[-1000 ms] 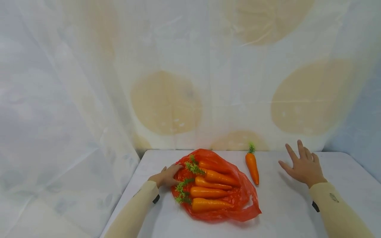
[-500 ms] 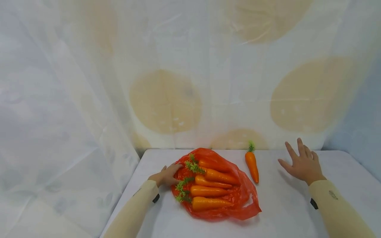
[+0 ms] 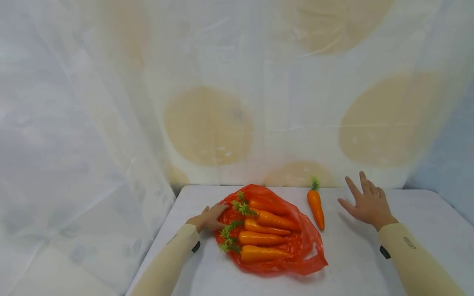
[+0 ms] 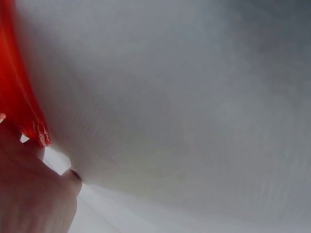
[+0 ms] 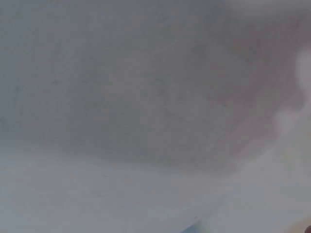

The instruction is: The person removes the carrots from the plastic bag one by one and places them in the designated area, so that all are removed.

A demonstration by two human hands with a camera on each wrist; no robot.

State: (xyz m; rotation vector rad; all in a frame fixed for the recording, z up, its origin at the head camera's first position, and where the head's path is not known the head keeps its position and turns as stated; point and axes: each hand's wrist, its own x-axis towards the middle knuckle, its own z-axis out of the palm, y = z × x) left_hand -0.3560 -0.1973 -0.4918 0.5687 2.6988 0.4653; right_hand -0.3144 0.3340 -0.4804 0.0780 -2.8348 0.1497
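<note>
A thin red plastic bag [image 3: 309,246] lies on the table, its mouth towards the right. Several orange carrots [image 3: 263,238] with green leafy tops rest side by side in it, tips pointing right. My left hand [image 3: 210,218] holds the bag's left edge, thumb and fingers at the plastic; some fingertips are hidden by the bag. In the left wrist view, the left hand [image 4: 34,194] meets the red bag [image 4: 17,82] at its edge. One loose carrot [image 3: 316,209] lies right of the bag, top pointing away. My right hand [image 3: 368,205] hovers right of it, fingers spread, holding nothing.
The white table [image 3: 348,263] ends at a pale curtain [image 3: 289,102] with large tan spots behind it. More pale sheeting [image 3: 74,164] hangs on the left, and a bluish one [image 3: 451,164] on the right. The right wrist view shows mostly shaded white table surface [image 5: 121,194].
My right hand has moved a little to the left, closer to the loose carrot. The left hand stays at the bag, and the bag and carrots lie as before.
</note>
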